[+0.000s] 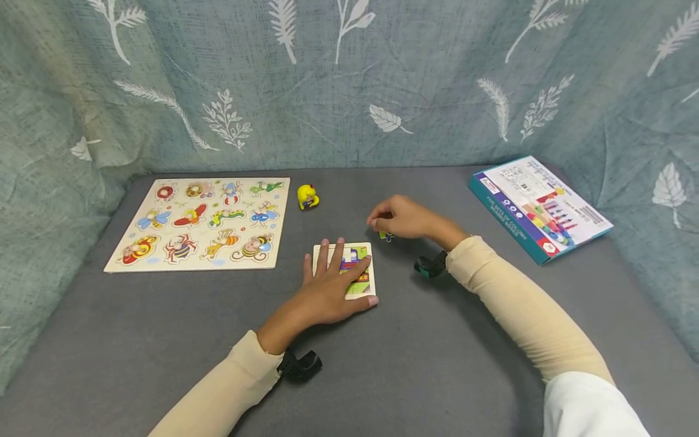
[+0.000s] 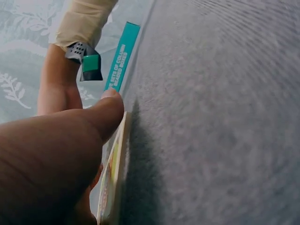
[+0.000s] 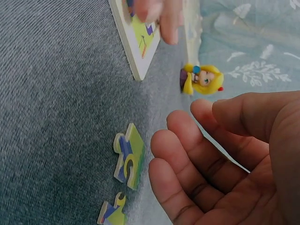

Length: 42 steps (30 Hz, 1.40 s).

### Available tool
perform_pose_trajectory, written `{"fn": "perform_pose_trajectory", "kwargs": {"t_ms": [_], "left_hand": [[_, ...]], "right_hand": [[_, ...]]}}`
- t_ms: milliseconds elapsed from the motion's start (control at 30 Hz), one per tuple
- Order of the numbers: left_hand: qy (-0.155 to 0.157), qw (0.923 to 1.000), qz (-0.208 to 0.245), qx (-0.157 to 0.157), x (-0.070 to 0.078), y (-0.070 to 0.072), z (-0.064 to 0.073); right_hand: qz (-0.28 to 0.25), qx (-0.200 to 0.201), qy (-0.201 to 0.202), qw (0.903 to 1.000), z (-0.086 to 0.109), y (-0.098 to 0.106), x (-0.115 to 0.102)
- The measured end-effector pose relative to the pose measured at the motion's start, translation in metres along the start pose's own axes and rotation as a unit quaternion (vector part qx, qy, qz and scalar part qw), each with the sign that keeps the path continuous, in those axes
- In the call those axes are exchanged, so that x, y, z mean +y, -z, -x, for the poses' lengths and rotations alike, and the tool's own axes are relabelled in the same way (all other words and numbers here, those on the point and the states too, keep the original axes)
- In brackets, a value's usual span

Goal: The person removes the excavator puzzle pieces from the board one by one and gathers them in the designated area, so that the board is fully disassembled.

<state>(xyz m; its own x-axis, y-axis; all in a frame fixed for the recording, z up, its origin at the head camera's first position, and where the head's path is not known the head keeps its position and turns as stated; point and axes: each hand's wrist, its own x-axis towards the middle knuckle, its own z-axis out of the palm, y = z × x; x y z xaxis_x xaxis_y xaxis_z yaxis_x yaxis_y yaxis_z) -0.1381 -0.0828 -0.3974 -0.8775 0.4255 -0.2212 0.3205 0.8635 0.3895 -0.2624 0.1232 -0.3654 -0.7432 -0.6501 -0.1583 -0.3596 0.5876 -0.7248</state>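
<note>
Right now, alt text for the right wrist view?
Apparently empty right hand, fingers loosely curled, near two green-and-blue jigsaw pieces on grey cloth. Beyond, left hand over a pale-framed puzzle board, and a yellow-haired toy figurine.

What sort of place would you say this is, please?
Probably an indoor play or recording corner, though the wider room is out of view: leaf-print fabric hangs behind a gray tabletop, on which a cartoon-insect puzzle board lies.
</note>
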Motion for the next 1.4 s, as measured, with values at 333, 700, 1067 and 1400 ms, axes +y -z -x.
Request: {"fn": "perform_pose_trajectory", "kwargs": {"t_ms": [333, 700, 1067, 1400], "left_hand": [[0.008, 0.9999, 0.004, -0.008, -0.002, -0.003, -0.001], [0.012, 0.9999, -0.009, -0.008, -0.001, -0.005, 0.0], [0.015, 0.9996, -0.02, -0.015, -0.002, -0.004, -0.002], [0.019, 0.9995, -0.018, -0.02, -0.002, -0.004, -0.003]], "right_hand": [[-0.003, -0.002, 0.003, 1.0, -0.007, -0.009, -0.002], [-0.019, -0.017, 0.017, 0.9995, -0.01, -0.017, -0.004], [-0.052, -0.032, 0.032, 0.9976, -0.013, -0.021, -0.004], [-0.094, -0.05, 0.027, 0.9939, -0.016, -0.023, -0.006]]}}
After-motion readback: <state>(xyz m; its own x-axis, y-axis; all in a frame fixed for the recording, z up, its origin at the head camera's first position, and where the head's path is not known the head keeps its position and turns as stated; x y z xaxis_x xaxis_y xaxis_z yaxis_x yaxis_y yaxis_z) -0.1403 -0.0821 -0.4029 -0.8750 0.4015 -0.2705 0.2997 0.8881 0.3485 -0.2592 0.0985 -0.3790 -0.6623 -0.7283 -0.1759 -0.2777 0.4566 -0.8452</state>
